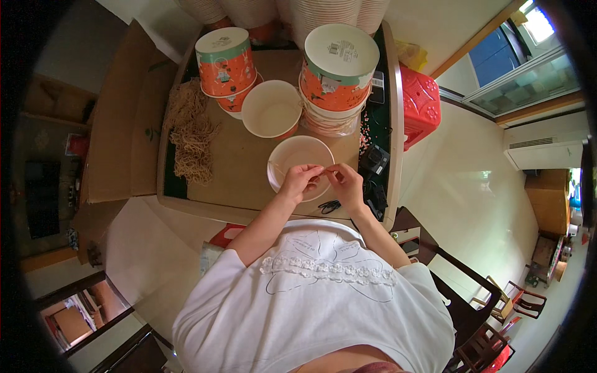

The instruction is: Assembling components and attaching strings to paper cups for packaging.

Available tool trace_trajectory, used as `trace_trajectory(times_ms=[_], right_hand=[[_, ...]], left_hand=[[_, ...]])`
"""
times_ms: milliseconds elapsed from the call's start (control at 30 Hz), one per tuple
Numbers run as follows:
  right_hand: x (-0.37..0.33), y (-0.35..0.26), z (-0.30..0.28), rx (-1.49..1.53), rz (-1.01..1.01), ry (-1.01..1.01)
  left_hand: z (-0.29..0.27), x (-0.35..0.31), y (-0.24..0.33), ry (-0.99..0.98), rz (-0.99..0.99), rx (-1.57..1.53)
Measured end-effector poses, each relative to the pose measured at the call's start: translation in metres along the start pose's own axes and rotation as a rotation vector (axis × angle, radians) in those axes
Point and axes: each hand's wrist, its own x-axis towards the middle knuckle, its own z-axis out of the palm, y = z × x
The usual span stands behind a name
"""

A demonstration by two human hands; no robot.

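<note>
My left hand (301,181) and my right hand (346,183) meet, fingertips pinched together, above the near white paper tub (291,154). What they pinch is too small to make out. A thin pale strand shows against the tub's left inner wall. Just behind stands a second open paper tub (271,107), white inside and orange outside. At the table's left lies a tangled heap of tan string (189,133). Farther back, upside-down orange and green tubs stand in a left stack (227,69) and a right stack (339,87).
More stacked white tubs (323,12) line the table's far edge. Small pink and white beads (365,133), a black device (374,160) and a black cable (329,206) lie on the right side. A red stool (420,102) stands right of the table, a cardboard box (121,124) left.
</note>
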Motion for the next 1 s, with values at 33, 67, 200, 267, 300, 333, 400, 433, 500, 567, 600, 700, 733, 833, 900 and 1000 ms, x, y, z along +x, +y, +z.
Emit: trace_trajectory(times_ms=[33, 67, 200, 267, 300, 333, 400, 433, 500, 567, 600, 700, 733, 833, 900, 1000], right_hand=[[0.000, 0.000, 0.000, -0.016, -0.030, 0.002], [0.000, 0.000, -0.001, -0.016, -0.029, 0.002], [0.001, -0.003, -0.003, -0.108, -0.131, -0.002], [0.002, -0.004, -0.004, -0.126, -0.163, -0.004], [0.002, -0.005, -0.005, -0.094, -0.131, -0.018], [0.003, -0.007, -0.005, -0.063, -0.098, -0.033], [0.004, -0.012, -0.006, -0.040, -0.052, -0.027], [0.005, -0.013, -0.007, -0.018, -0.006, -0.020], [0.006, -0.011, -0.007, -0.009, 0.007, -0.034], [0.007, -0.007, -0.007, -0.001, 0.021, -0.045], [0.008, -0.005, -0.008, -0.009, 0.018, -0.061], [0.010, 0.007, -0.007, 0.043, 0.067, -0.096], [0.010, 0.011, -0.007, 0.102, 0.118, -0.115], [0.011, 0.011, -0.009, 0.108, 0.154, -0.142], [0.011, 0.017, -0.007, 0.147, 0.152, -0.146], [0.010, 0.025, -0.007, 0.180, 0.145, -0.152]], left_hand=[[0.000, 0.000, -0.001, 0.000, -0.001, 0.000], [-0.001, 0.001, -0.002, 0.000, -0.006, -0.003], [-0.002, 0.001, -0.002, -0.021, -0.007, 0.004], [-0.001, 0.001, -0.002, -0.009, 0.004, 0.017], [-0.001, 0.001, -0.002, 0.004, 0.015, 0.030], [-0.001, 0.001, -0.003, 0.005, 0.015, 0.030], [-0.001, 0.000, -0.002, 0.031, 0.028, 0.021], [-0.001, 0.000, -0.002, 0.032, 0.028, 0.021], [0.002, -0.001, -0.001, 0.069, 0.052, 0.042], [0.004, -0.003, 0.001, 0.057, 0.074, 0.074], [0.006, -0.004, 0.003, 0.045, 0.098, 0.107], [0.012, -0.009, 0.007, 0.060, 0.094, 0.025], [0.011, -0.009, 0.008, 0.061, 0.094, 0.026], [0.010, -0.009, 0.009, 0.047, 0.084, 0.023], [0.011, -0.008, 0.010, 0.046, 0.127, 0.189], [0.012, -0.006, 0.007, 0.067, 0.181, 0.272]])
